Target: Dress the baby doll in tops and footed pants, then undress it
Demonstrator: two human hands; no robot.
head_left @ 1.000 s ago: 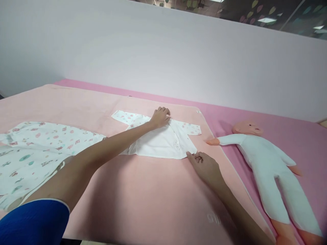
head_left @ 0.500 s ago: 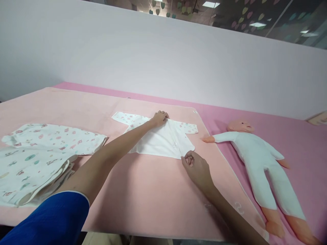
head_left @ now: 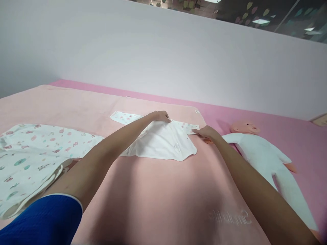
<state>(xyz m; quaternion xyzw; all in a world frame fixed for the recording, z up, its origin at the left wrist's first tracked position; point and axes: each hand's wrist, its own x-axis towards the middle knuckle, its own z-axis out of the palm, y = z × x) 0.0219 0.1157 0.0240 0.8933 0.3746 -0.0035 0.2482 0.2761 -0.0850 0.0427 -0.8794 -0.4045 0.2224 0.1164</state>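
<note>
A white baby shirt (head_left: 160, 141) with printed sleeves lies spread on a peach mat (head_left: 158, 190), its white panel facing up. At its neckline my left hand (head_left: 162, 116) is closed, pinching the fabric near the collar. My right hand (head_left: 206, 131) is at the right sleeve, fingers closed on the cuff end. My left forearm crosses in front of part of the left sleeve and body. Just behind my right hand, one hand of a baby doll (head_left: 258, 146) in a white body is partly hidden.
On the left lies a larger folded white cloth (head_left: 51, 143) with coloured prints. The mat rests on a pink surface (head_left: 298, 136) that runs to a pale wall (head_left: 163, 58). The doll lies face up at the right, its legs partly behind my right forearm.
My right hand has moved from the shirt's lower right corner up to the right sleeve's cuff. My left hand stays at the neckline. The view has shifted slightly.
</note>
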